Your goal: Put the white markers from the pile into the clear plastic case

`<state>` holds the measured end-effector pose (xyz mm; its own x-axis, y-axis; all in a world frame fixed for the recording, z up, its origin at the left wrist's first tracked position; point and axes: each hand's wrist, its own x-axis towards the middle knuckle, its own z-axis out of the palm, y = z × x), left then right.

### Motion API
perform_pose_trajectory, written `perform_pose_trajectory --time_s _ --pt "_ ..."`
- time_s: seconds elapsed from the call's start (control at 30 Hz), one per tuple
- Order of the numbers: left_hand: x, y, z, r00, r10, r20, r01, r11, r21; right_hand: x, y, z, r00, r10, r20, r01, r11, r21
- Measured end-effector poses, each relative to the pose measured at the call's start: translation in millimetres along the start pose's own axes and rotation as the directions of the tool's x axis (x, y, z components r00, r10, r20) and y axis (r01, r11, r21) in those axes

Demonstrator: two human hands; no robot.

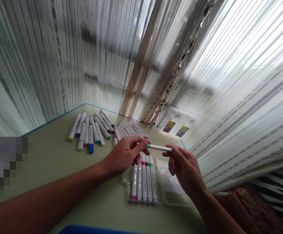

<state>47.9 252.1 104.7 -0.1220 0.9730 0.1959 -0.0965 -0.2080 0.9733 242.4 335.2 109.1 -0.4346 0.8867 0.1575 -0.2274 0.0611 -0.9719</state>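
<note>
Both hands hold one white marker with a green band [158,148] level above a clear plastic case [129,182]. My left hand [125,153] pinches its green end between thumb and fingers. My right hand [182,164] grips the other end with its fingertips. Inside the case lie several white markers [143,178] side by side, with pink, red, dark and green bands. The case's open lid [170,182] lies flat under my right hand.
Several loose markers [92,130] are scattered at the far side of the pale green table [58,162]. Striped sheer curtains [229,97] hang close behind and to the right. Two small packets [175,128] lie by the curtain. Zebra-print fabric [278,188] shows at the lower right.
</note>
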Motion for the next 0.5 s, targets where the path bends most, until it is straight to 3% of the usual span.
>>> perform_pose_trajectory --time_s 0.17,0.5 --pt "2.0 0.4 -1.0 0.999 -0.011 -0.04 0.008 0.998 -0.065 2.7 0.6 -1.7 0.999 -0.004 -0.043 0.005 1.0 0.02" --pt "-0.7 5.4 0.2 0.998 -0.064 -0.009 0.062 0.986 -0.154 4.3 -0.5 -1.9 0.996 0.02 -0.083 -0.014 0.998 0.063"
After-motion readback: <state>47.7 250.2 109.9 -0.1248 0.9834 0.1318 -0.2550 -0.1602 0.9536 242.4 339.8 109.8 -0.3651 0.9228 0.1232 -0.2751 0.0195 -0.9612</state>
